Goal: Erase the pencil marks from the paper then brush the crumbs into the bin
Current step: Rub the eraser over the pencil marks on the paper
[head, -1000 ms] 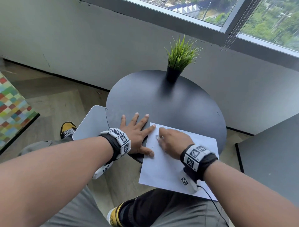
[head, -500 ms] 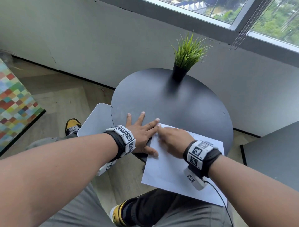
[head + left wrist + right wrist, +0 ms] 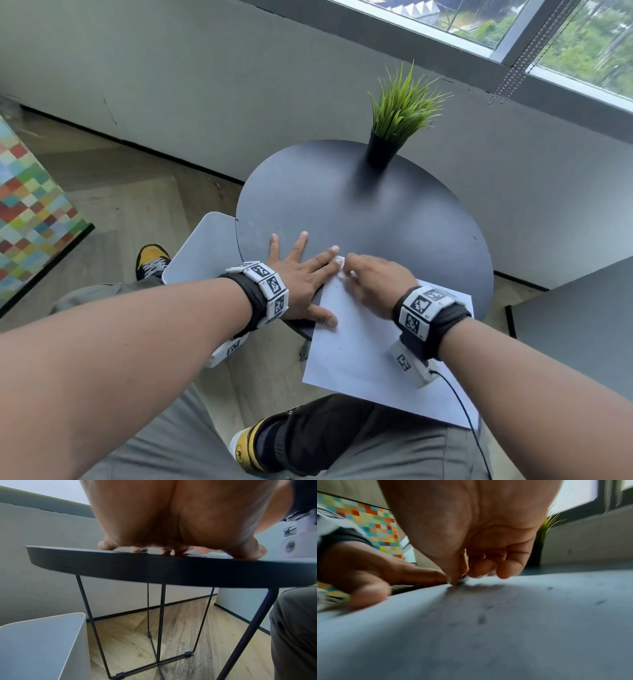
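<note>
I see the paper lying on the near right part of the round dark table, its near edge hanging over the rim toward my lap. My left hand lies flat with fingers spread and straight, palm on the tabletop, thumb and forefinger pressing the sheet's left edge and far corner. My right hand sits on the far left corner of the sheet, just beside the left forefinger, fingers curled down and pinching a small pale eraser against the paper; the wrist view is blurred, but dark crumbs show scattered over the sheet nearer the wrist. The white bin stands on the floor beside the table's left rim, just left of my left wrist.
</note>
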Available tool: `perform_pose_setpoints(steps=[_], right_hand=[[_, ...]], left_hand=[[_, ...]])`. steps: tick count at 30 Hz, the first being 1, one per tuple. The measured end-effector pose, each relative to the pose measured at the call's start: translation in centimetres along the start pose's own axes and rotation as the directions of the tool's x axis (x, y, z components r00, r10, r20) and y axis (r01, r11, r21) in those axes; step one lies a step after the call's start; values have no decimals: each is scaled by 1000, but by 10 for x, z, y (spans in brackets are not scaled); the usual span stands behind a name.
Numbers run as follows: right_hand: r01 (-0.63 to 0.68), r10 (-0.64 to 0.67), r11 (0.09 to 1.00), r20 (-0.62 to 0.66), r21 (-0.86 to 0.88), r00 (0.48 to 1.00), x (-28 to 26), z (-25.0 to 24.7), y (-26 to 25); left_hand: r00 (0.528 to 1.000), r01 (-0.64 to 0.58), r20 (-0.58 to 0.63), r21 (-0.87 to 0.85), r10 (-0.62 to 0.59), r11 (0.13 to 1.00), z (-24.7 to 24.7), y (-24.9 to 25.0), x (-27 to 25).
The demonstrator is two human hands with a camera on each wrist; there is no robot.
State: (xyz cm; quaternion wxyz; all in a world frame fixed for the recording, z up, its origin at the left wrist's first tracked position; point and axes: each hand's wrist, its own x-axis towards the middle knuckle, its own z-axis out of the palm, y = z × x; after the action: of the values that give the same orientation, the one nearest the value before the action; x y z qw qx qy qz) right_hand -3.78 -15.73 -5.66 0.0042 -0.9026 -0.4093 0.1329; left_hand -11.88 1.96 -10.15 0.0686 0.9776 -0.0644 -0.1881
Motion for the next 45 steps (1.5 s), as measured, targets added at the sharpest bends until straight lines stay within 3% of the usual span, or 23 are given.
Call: perform_pose_setpoints(steps=[2,5,6,10,11,14,15,19,21,24,28,33,37,39,42,43,45], right_hand=[[-32,32,999,-20,-12,999,1,0,4],[206,-208,978,67,38,976,-11,4,-15],[227,-233,971,97,68,968,-14,5,-17],[-27,27,1000,-17,17,999,-3,1,4],[-13,14,1000,-33,14,999,-3,2,4],[201,-203,979,62,36,977,-16,9,-16],[207,-211,977,86,52,974,-20,9,-19],[-115,115,992,-4,60,993,-9,0,6],[-49,50,998,-12,46,999,-13,5,-1],[123,-128,990,74,67,989,-30,11,-21],[-132,132,989,7,72,991,-19,2,7],[122,-125,992,88,35,988,-32,12,-19],[-129,129,991,3,37,992,-20,3,11],[-75,75,997,-5,6,997,-22,5,7],[163,-162,987,93,-7,982,-40,11,-16],[171,-168,985,116,-16,979,-43,10,-14],[29,-25,999,85,-45,996,-33,4,5]], left_hand=[[1000,1,-4,7,-1,1000,1,0,-1],[1000,-14,-9,-16,14,1000,1,-1,-2],[1000,-16,-6,-17,16,1000,1,-1,-2],[1000,-7,-13,-9,7,1000,2,-1,-1],[1000,-7,-12,-12,7,1000,2,-1,-1],[1000,-11,2,-17,11,1000,1,-1,-2],[1000,-11,7,-19,11,1000,0,-1,-2],[1000,-1,11,-17,1,1000,0,0,0],[1000,1,16,-14,0,1000,0,0,-1],[999,-8,33,-8,8,1000,-3,0,-2],[999,3,45,0,-3,1000,-5,2,-2],[996,7,86,7,-7,1000,-12,4,-4],[992,49,114,12,-50,999,-16,12,-4],[990,59,124,16,-60,998,-17,14,-5],[990,56,129,13,-57,998,-19,15,-5],[989,56,133,14,-57,998,-19,14,-5],[989,60,137,11,-61,998,-20,15,-4]])
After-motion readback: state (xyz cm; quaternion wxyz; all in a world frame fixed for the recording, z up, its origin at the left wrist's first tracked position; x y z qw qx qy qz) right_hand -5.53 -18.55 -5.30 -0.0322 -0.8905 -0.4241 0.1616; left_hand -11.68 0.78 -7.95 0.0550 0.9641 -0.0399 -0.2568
